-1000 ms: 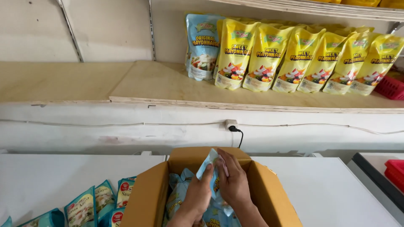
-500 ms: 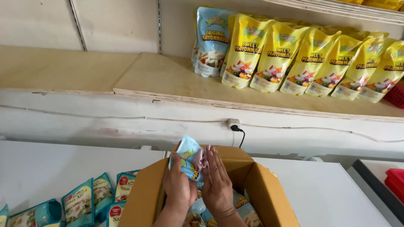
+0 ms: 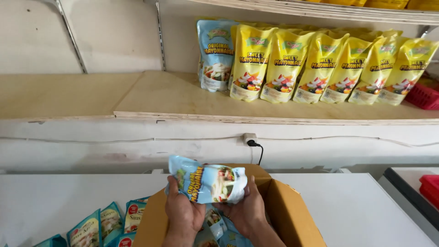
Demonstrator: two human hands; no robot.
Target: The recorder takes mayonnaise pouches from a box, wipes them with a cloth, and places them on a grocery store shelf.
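One light-blue pouch (image 3: 208,184) lies sideways in both hands, held just above the open cardboard box (image 3: 292,215) at bottom centre. Pouch is soft, w/ yellow lettering across the middle and a food picture toward its right end. Left hand (image 3: 183,210) is closed around the pouch's left end from below, fingers wrapped on the underside; right hand (image 3: 247,208) is closed on the right end, thumb on the pouch edge. Both hands grip it firmly, not spread.

Inside the box, under the hands, more blue pouches (image 3: 219,228) of the same kind show, partly hidden. Box flaps stand open, plain brown. Box sits on a white table (image 3: 55,201).

Left of the box on the table: a row of teal pouches (image 3: 107,224) w/ red round marks and food pictures, leaning against each other, cut off by the frame's lower edge.

Behind the table, a white wall w/ a socket and black plug (image 3: 250,141), thin cable running both ways.

Above, a pale wooden shelf (image 3: 137,96): left part bare, right part carries one blue pouch on shelf (image 3: 216,55), upright, then approx. six yellow pouches (image 3: 320,64) standing in an overlapping row to its right, each w/ a green top label and food picture low down. Red basket (image 3: 423,96) at the shelf's far right; another red item (image 3: 430,187) lower right.
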